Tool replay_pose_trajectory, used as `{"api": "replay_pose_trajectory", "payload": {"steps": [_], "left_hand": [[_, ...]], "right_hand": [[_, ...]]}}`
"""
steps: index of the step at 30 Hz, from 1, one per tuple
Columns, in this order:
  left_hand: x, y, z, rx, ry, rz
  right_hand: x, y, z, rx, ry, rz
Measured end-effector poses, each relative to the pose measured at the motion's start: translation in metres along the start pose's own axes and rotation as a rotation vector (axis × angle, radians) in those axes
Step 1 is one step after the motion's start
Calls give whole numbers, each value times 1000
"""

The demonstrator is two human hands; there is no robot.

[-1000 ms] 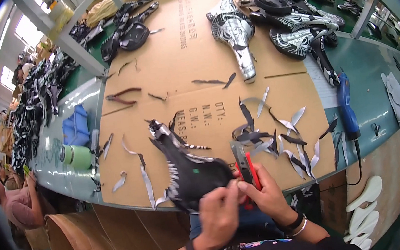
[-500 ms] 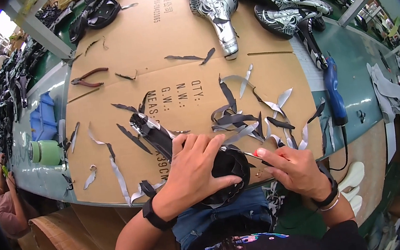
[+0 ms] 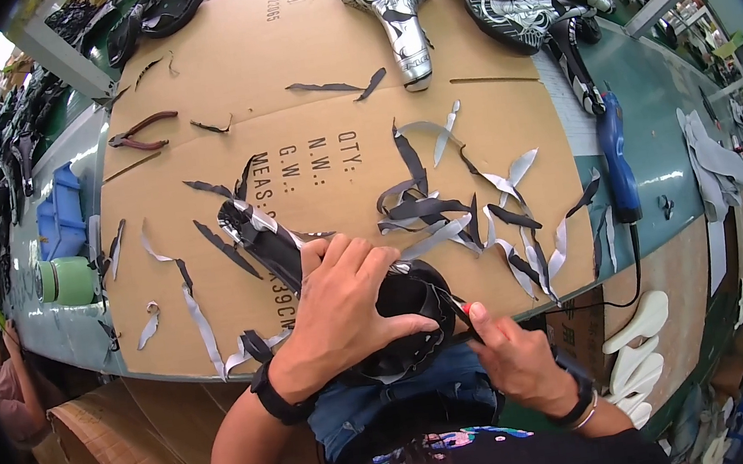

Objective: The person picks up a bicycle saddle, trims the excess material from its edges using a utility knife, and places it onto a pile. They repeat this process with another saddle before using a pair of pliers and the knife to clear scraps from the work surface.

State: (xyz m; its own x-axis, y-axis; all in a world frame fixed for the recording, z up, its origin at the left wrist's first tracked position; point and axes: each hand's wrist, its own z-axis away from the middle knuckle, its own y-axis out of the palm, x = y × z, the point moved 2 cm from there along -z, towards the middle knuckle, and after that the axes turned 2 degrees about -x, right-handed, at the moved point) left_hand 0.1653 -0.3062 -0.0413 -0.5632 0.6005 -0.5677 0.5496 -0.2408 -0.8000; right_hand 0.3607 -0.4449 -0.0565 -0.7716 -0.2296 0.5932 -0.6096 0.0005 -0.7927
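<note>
A black saddle [image 3: 255, 236] with silver trim lies upside down at the near edge of the cardboard, its nose pointing away to the left. My left hand [image 3: 348, 303] is pressed over its wide rear part, fingers curled on the rim. My right hand [image 3: 515, 362] grips a small red-handled cutting tool [image 3: 465, 309] whose tip meets the saddle's right rear edge, just beside my left fingertips. The tool's blades are hidden behind the saddle edge and my fingers.
Black and silver trimmed strips [image 3: 479, 210] litter the cardboard sheet [image 3: 308, 74]. Finished saddles [image 3: 395, 0] lie at the back. A blue corded tool [image 3: 615, 158] rests on the right, pliers [image 3: 140, 130] at the left, a green roll [image 3: 65, 281] and blue bin [image 3: 58, 217] farther left. White foam pieces [image 3: 640, 339] sit below right.
My left hand has spread over the saddle's rear and pinned it down. My right hand has slid with the red-handled tool from above the saddle to its right rear edge.
</note>
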Motion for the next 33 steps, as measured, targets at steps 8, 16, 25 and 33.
{"api": "replay_pose_trajectory", "payload": {"steps": [8, 16, 25, 33], "left_hand": [[-16, -11, 11, -42, -45, -88], [-37, -25, 29, -113, -167, -235], [-20, -6, 46, -150, -326, -158], [-20, -23, 38, -240, -448, -169]], "right_hand": [[14, -12, 13, -92, 91, -110], [39, 5, -84, -241, -141, -206], [41, 24, -88, -246, 78, -228], [27, 1, -79, -251, 350, -405]]}}
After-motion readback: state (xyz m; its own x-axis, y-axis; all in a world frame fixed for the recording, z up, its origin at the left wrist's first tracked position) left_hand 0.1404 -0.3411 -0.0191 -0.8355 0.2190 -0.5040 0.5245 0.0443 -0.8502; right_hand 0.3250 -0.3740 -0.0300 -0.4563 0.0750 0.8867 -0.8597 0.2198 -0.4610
